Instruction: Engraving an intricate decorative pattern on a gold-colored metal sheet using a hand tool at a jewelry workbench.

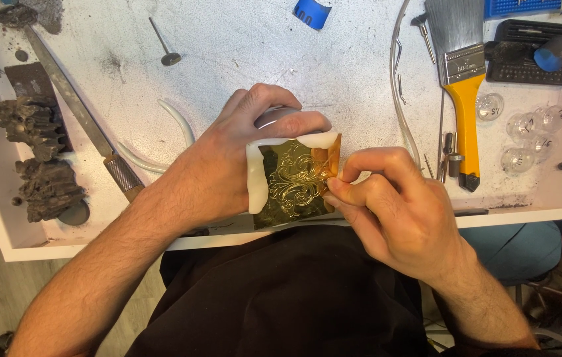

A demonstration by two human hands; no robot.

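My left hand (218, 168) wraps around a shiny square brass plate with raised scrollwork (294, 180), fingers curled over its top edge, which is rimmed with white putty-like material (256, 178). The plate sits at the near edge of the white counter (241, 46). My right hand (387, 205) is pinched narrow, thumb and forefinger touching the plate's right edge; whether they grip anything, I cannot tell. A yellow-handled flat paintbrush (463, 79) lies well apart to the right.
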